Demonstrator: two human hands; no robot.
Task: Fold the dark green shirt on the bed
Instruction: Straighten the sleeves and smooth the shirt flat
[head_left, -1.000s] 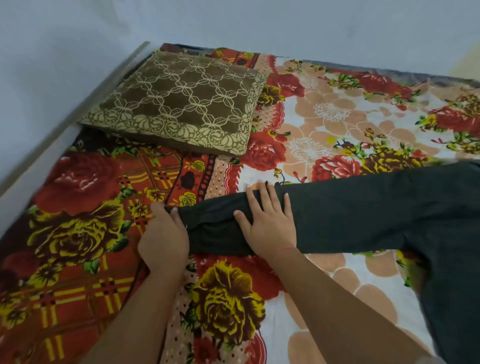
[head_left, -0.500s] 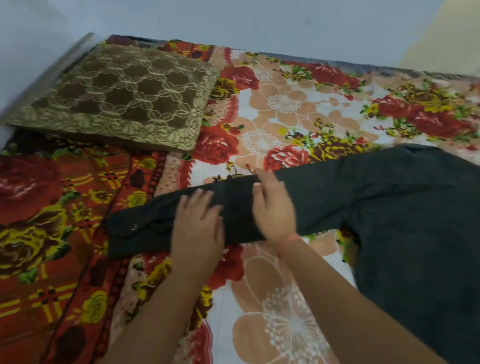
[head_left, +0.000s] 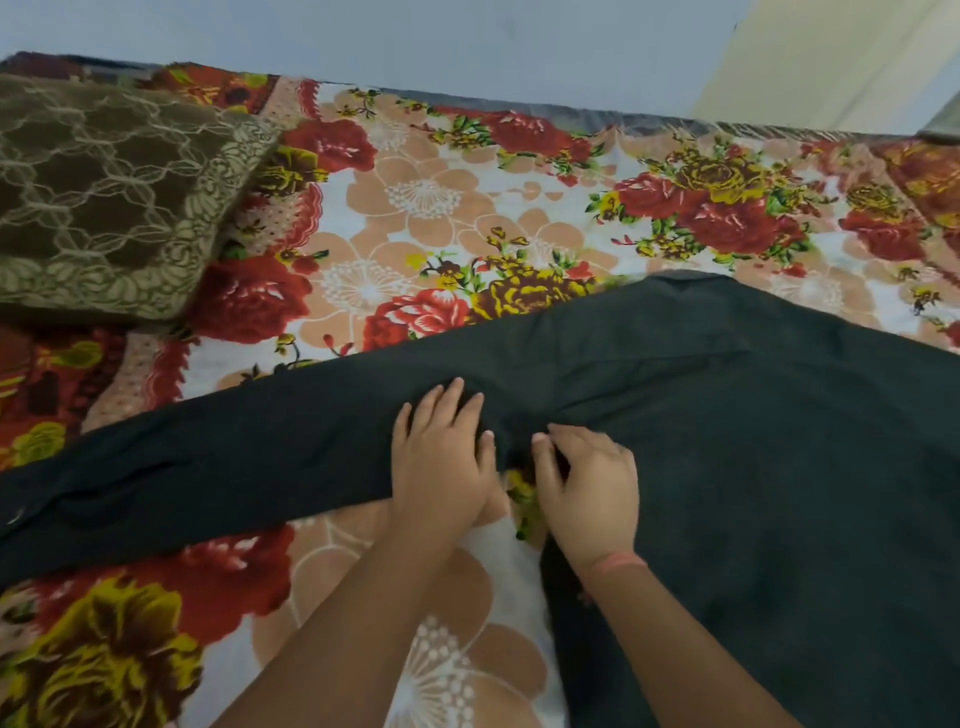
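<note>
Although the bed (head_left: 426, 208) has been given over to the work and the dark green shirt (head_left: 753, 467) is laid out flat on its floral blanket at the near right, no fold is to be seen in the garment. The task is therefore judged barely begun: only the spreading and smoothing seem to be done, and every fold is left to be made. One sleeve (head_left: 234, 457) is stretched straight out to the left, reaching the picture's edge. The left hand (head_left: 441, 457) is laid palm down on that sleeve near the armpit, its fingers straight and spread. Just beside it, the right hand (head_left: 592, 488) is set at the armpit seam with its fingers curled, the cloth apparently pinched between thumb and fingertips. A thin pink band (head_left: 618, 561) is worn at the right wrist.
</note>
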